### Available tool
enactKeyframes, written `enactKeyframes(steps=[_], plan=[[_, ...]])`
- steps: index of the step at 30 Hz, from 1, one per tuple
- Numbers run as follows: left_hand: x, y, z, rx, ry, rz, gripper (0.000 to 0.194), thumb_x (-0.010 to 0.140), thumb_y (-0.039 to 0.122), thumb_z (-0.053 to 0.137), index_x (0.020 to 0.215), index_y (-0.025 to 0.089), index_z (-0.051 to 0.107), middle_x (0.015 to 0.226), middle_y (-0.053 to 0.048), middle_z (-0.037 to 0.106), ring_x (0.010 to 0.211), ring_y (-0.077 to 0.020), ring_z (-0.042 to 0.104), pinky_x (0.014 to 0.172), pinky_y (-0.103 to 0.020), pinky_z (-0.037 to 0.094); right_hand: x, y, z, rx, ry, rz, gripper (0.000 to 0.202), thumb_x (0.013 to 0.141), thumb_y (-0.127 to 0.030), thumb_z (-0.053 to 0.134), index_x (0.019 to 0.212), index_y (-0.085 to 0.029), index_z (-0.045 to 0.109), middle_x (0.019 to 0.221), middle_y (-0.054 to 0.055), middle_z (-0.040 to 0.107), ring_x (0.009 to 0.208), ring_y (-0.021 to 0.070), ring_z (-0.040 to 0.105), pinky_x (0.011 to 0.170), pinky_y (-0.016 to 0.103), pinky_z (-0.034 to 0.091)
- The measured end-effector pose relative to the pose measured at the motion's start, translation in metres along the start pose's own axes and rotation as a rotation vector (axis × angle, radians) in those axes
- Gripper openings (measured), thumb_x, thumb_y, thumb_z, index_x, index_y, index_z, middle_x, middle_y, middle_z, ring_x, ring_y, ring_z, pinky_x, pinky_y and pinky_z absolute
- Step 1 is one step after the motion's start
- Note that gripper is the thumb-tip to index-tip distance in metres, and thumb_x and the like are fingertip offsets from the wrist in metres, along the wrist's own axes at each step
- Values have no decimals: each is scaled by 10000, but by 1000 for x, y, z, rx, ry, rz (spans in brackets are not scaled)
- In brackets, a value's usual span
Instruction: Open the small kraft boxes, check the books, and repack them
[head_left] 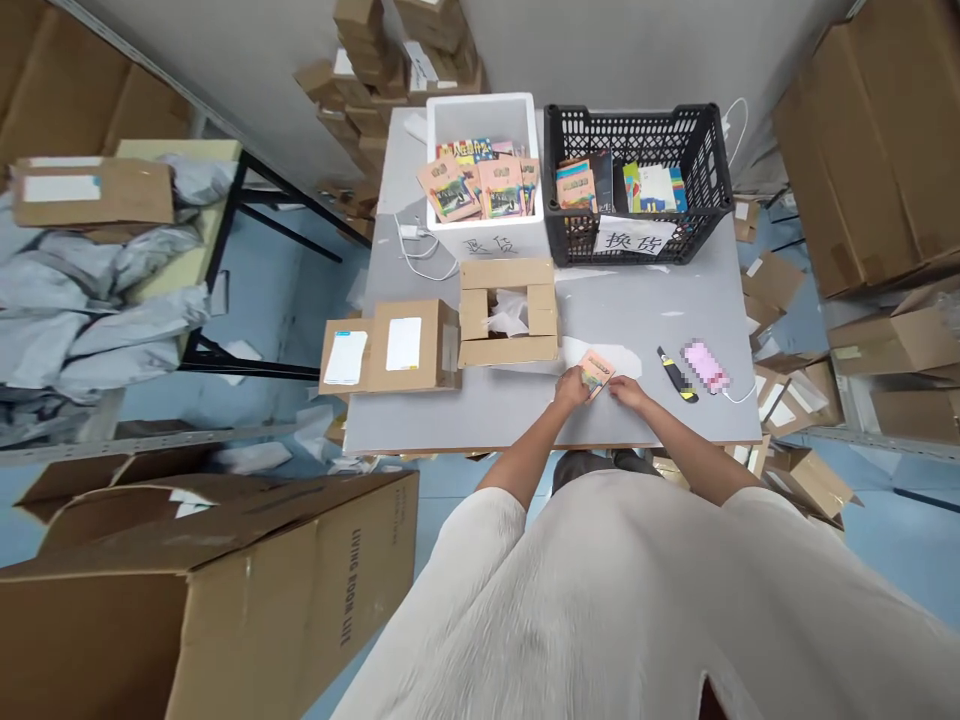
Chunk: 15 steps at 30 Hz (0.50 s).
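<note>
A small pink book with a picture on its cover is held over the front part of the grey table. My left hand is closed on its left edge. At the lower right edge, my right hand pinches the book; its fingertips are partly hidden. Just beyond my left hand stands an open cardboard box with crumpled translucent plastic inside. To the right of my right hand lie a black and yellow utility knife and a blurred pink phone with a white cable.
A white foam box of books and a black plastic crate with more books stand at the table's back. Two closed cartons sit at its left. Grey parcels fill a side table. A large open carton stands front left.
</note>
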<state>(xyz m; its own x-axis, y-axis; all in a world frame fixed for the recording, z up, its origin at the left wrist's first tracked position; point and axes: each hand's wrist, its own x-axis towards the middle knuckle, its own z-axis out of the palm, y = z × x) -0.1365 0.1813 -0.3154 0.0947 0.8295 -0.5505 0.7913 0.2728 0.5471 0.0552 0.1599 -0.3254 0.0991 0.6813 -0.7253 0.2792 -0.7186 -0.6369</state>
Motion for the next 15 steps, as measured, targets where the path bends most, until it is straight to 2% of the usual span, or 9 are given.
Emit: enactKeyframes(steps=[4, 9, 12, 15], plan=[[-1, 5, 16, -5, -22, -35, 555, 898, 171, 774, 1421, 231, 598, 1462, -159, 676, 1340, -314, 665, 1090, -382, 474, 0, 8, -1, 43, 60, 8, 295, 728, -260, 743, 1020, -225, 714, 867, 2, 773, 859, 218, 721, 694, 265, 543], [6, 17, 24, 44, 69, -123, 442, 907, 185, 748, 1325, 224, 609, 1487, -182, 636, 1395, -343, 615, 1109, -404, 444, 0, 12, -14, 74, 70, 41, 381, 727, -265, 742, 1104, -214, 715, 863, 26, 780, 872, 235, 733, 683, 278, 547], [11, 18, 29, -66, 55, -177, 454, 880, 146, 755, 1299, 234, 604, 1431, -167, 676, 1331, -330, 660, 1084, -398, 463, 0, 15, -19, 105, 71, 72, 418, 715, -239, 744, 1131, -203, 726, 889, 44, 800, 889, 241, 746, 718, 290, 566], [15, 19, 40, -255, 64, -131, 481, 827, 116, 795, 1258, 237, 620, 1321, -135, 739, 1291, -315, 683, 1072, -388, 480, 3, 21, -26, 91, 158, 72, 452, 707, -247, 756, 1155, -191, 757, 996, 70, 829, 986, 262, 765, 830, 315, 600]])
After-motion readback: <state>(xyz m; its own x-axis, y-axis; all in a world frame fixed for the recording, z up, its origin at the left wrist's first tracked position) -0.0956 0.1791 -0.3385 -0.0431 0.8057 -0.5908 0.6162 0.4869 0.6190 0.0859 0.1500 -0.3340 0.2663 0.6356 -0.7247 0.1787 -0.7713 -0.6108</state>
